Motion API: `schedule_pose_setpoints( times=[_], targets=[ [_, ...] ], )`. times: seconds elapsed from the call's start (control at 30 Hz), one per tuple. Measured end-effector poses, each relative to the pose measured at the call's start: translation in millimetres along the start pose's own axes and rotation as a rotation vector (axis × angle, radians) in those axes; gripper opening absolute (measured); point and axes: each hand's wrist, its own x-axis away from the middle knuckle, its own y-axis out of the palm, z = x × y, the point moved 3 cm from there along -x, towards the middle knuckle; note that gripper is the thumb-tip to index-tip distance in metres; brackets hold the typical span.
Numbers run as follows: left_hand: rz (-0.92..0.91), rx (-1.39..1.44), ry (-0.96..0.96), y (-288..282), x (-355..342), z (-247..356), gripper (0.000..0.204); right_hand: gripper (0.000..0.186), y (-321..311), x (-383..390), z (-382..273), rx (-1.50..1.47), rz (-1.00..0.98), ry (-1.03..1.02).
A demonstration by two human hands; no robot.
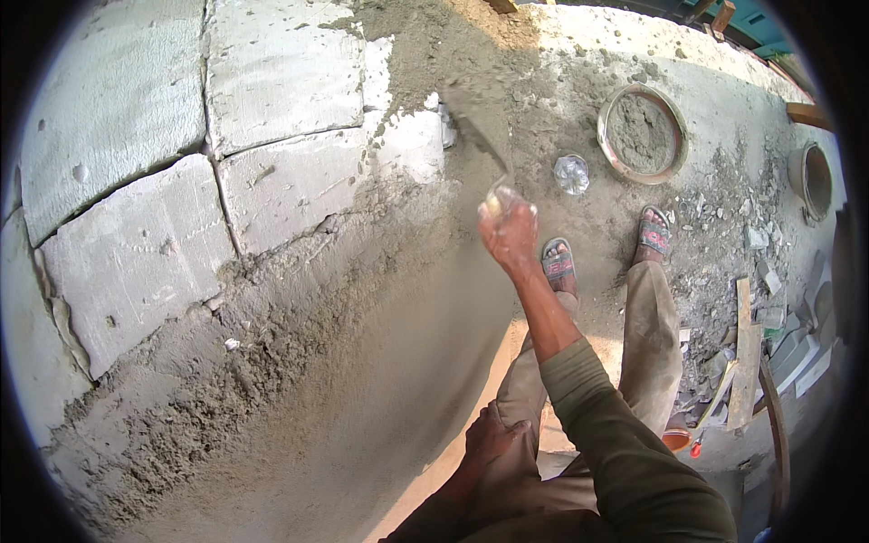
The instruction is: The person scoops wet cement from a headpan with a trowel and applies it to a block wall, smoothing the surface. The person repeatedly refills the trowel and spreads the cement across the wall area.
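My right hand (509, 226) is closed around the light-coloured handle of a trowel, out in front of my body. The trowel's blade (484, 136), smeared by motion and coated with grey mortar, is against or just over the mortar-covered surface beside the block wall. Large pale grey blocks (285, 77) with dark joints make up the wall on the left. Rough wet mortar (235, 389) clings below them, and a smoother grey plaster band (398, 353) runs toward me. My left hand (493, 434) lies on my trousered thigh, holding nothing, its thumb apart from the fingers.
A round pan of mortar (641, 134) stands on the floor ahead, beside a clear crumpled plastic thing (571, 174). Another round container (810, 181) is at the far right. Rubble (756, 237), wooden strips (744, 362) and grey slab pieces (801, 357) lie right of my sandalled feet.
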Motion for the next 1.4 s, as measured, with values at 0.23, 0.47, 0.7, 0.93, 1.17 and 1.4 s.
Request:
schedule_pose_setpoints(
  times=[0.23, 0.47, 0.7, 0.93, 1.17, 1.4],
  targets=[
    [-0.059, -0.040, -0.092, 15.0, -31.8, 4.6, 0.108, 0.041, -124.9, 155.4, 106.9, 0.336, -0.547, 0.146],
    [0.271, -0.118, -0.142, 49.9, -80.4, 52.5, 0.098, 0.034, -260.6, -154.9, 218.8, 0.797, 0.086, 0.179],
    [0.326, -0.075, -0.209, 27.3, -75.4, 101.1, 0.087, 0.044, -199.7, -211.6, 296.1, 0.041, -0.113, 0.366],
    [0.381, -0.090, -0.159, 15.5, -76.8, 88.0, 0.085, 0.028, -229.7, -113.1, 222.6, -0.038, 0.019, 0.263],
    [0.266, -0.067, -0.134, -8.7, -83.5, 69.6, 0.085, 0.014, -257.9, -35.7, 84.3, -0.565, 0.179, 0.310],
    [0.264, -0.050, -0.152, -6.3, -93.3, 38.3, 0.078, 0.021, -123.6, 38.4, -2.9, 0.053, 0.820, 0.118]
  ],
)
